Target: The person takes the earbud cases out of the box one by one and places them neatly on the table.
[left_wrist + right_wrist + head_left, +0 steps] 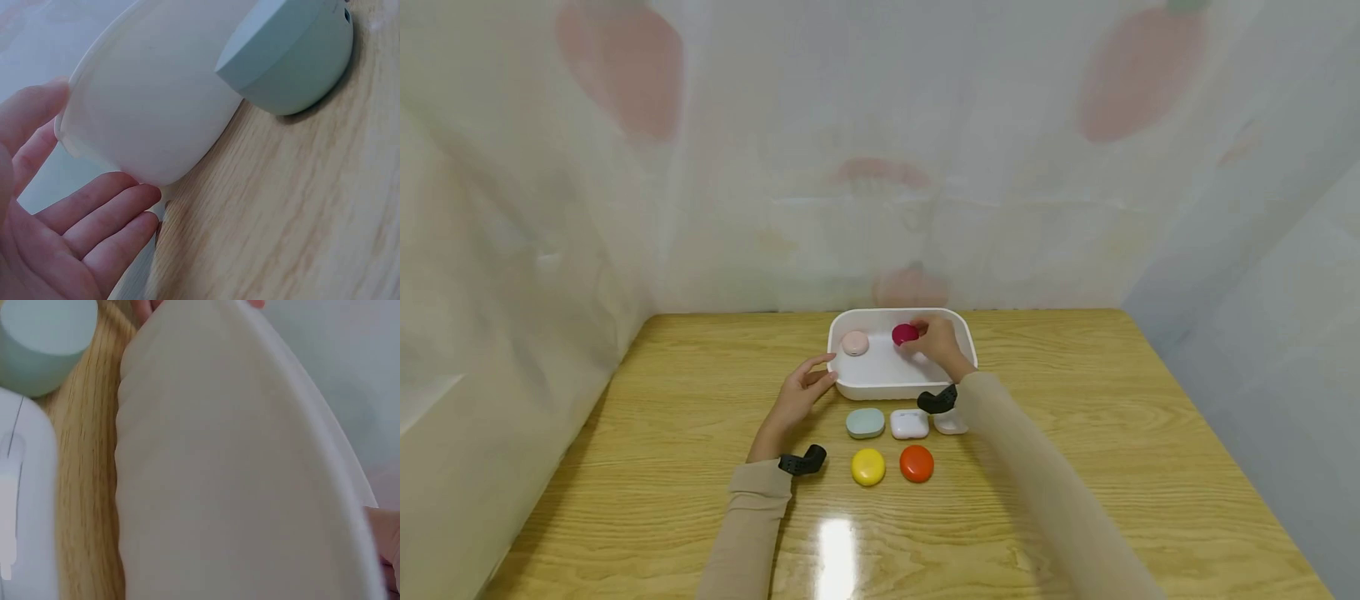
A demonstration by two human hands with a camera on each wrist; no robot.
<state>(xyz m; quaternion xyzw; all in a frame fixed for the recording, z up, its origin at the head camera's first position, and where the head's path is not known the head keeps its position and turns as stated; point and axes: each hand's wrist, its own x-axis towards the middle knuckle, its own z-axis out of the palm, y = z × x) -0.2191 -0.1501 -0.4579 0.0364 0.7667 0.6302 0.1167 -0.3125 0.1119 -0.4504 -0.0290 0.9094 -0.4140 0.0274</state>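
My right hand (936, 340) reaches over the white tray (906, 390) and pinches a round magenta case (904, 335) inside it, toward the back. To its left within the tray lies a pale pink round case (855, 342). Against the tray's left end my left hand (797, 396) rests with extended fingers. In the left wrist view, the thumb (37, 106) meets the rim while other fingers (112, 219) touch the side wall low down. The tray wall hides most of the right hand in the right wrist view.
In front of the tray stand a mint-green case (865, 423), a white earbud case (910, 424) and a pale pink case (951, 423), partly covered by the right wrist. Nearer are a yellow round case (868, 467) and a red-orange one (917, 463), all on a wooden table (700, 392).
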